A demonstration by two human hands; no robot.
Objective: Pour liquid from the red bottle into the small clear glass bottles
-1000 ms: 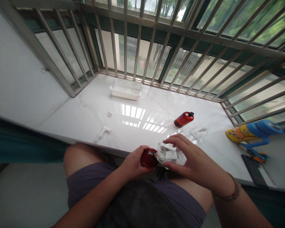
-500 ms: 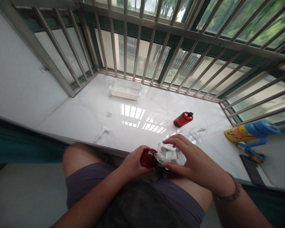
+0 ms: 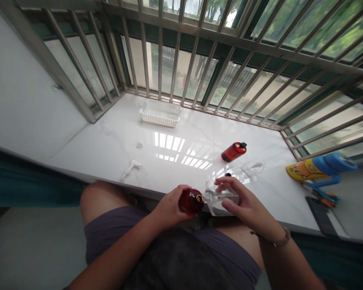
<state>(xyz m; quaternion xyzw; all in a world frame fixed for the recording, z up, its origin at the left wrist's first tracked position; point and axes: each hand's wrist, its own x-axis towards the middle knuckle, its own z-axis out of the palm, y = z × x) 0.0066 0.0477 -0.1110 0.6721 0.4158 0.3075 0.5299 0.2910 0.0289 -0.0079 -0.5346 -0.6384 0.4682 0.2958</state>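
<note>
Fingers (image 3: 230, 184) now hold a clear bottle (image 3: 222, 203), unwrapped, black cap (image 3: 228, 174) showing.

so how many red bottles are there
2. One red bottle lies on the white tiled sill; the other red bottle is held in the person's left hand. No others show, though some could be hidden.
</note>
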